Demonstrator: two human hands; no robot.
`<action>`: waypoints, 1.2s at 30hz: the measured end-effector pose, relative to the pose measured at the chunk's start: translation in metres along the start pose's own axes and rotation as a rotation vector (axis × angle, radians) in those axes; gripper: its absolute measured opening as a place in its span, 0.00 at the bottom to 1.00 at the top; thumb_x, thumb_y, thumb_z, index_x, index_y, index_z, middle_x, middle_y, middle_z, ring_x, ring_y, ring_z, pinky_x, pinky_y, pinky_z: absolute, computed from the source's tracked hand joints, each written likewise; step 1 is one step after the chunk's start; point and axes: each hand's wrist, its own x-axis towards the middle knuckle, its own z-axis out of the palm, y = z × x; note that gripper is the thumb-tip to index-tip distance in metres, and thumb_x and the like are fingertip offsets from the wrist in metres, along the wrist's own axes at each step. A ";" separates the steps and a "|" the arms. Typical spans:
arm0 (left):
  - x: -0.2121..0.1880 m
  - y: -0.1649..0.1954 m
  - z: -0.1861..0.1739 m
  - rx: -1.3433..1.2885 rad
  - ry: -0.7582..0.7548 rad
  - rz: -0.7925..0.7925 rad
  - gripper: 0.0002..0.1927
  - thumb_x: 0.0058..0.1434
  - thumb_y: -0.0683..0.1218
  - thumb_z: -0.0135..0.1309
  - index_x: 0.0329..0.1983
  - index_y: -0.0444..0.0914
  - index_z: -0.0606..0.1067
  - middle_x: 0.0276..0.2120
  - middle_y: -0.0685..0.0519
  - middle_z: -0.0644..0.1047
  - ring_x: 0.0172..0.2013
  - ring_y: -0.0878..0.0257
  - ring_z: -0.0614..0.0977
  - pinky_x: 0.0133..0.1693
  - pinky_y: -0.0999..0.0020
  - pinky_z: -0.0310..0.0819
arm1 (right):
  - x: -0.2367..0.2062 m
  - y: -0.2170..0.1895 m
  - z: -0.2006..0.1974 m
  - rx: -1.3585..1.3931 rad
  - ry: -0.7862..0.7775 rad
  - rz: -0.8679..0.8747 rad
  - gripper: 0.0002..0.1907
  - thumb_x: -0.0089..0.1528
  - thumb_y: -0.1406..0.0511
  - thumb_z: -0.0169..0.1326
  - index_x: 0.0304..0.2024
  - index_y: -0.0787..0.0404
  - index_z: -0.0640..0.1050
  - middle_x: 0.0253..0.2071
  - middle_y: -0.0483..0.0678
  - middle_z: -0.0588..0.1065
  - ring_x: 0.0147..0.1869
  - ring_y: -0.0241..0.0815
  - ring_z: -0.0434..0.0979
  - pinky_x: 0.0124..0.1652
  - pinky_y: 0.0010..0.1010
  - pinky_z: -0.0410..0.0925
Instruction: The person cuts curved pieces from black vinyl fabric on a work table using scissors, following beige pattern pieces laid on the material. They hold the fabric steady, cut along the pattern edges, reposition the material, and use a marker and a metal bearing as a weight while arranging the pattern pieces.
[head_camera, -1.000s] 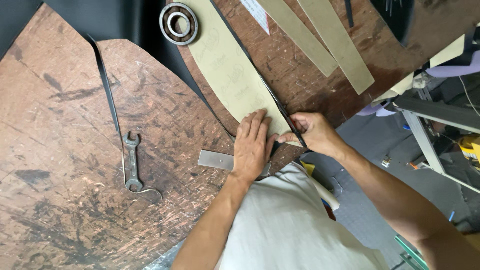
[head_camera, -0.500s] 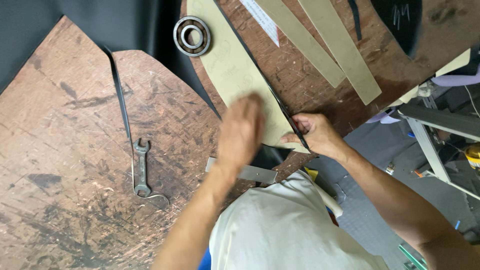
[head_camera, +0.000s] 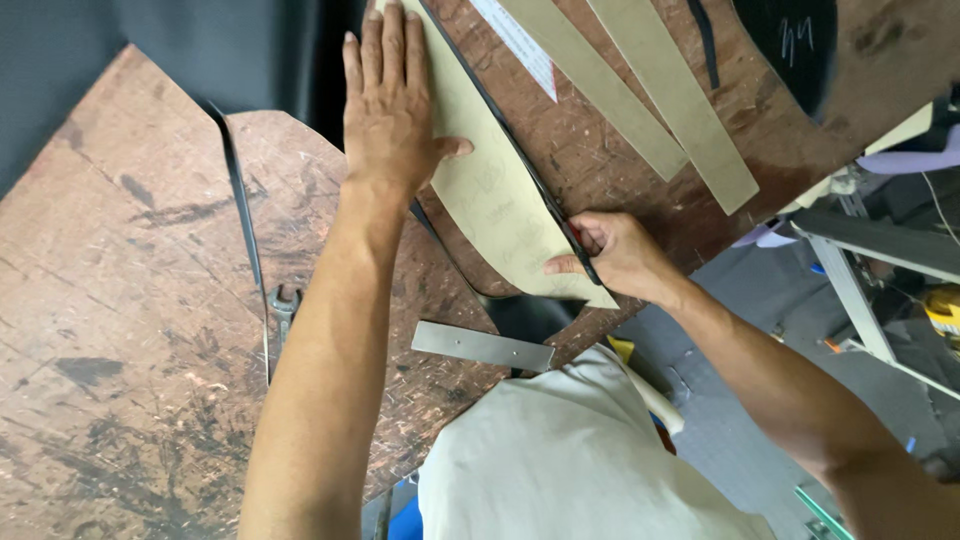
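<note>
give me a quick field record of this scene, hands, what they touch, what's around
left hand: flat, fingers spread, pressing on the tan template
right hand: pinched on a small tool at the template's right edge, tool mostly hidden
surface: scarred wooden table
under the template: black sheet
nearby: metal ruler, spanner, tan strips

You see one label only: a narrow white printed strip (head_camera: 518, 45) lying slantwise on the workbench (head_camera: 120, 300) near the top edge.

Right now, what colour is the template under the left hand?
Pale tan template, seen in the head view.
</note>
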 end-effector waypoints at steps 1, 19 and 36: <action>-0.002 0.002 0.003 -0.008 0.014 0.001 0.74 0.40 0.72 0.68 0.78 0.28 0.48 0.77 0.37 0.48 0.76 0.44 0.45 0.74 0.45 0.34 | -0.003 0.002 0.000 0.022 -0.013 -0.001 0.17 0.52 0.61 0.72 0.36 0.64 0.81 0.24 0.36 0.73 0.27 0.23 0.66 0.25 0.20 0.61; -0.007 0.045 0.018 0.041 -0.027 -0.046 0.77 0.34 0.71 0.71 0.78 0.29 0.47 0.76 0.37 0.48 0.75 0.45 0.46 0.73 0.47 0.35 | -0.006 0.011 -0.014 0.025 0.001 -0.059 0.18 0.53 0.60 0.71 0.39 0.65 0.82 0.26 0.40 0.77 0.27 0.24 0.70 0.26 0.19 0.64; -0.018 0.051 0.017 0.012 0.006 -0.040 0.77 0.33 0.70 0.72 0.77 0.28 0.48 0.76 0.37 0.48 0.75 0.44 0.47 0.73 0.46 0.38 | 0.005 -0.009 -0.013 0.107 -0.050 -0.096 0.18 0.54 0.61 0.70 0.40 0.65 0.81 0.26 0.40 0.78 0.28 0.25 0.73 0.26 0.19 0.66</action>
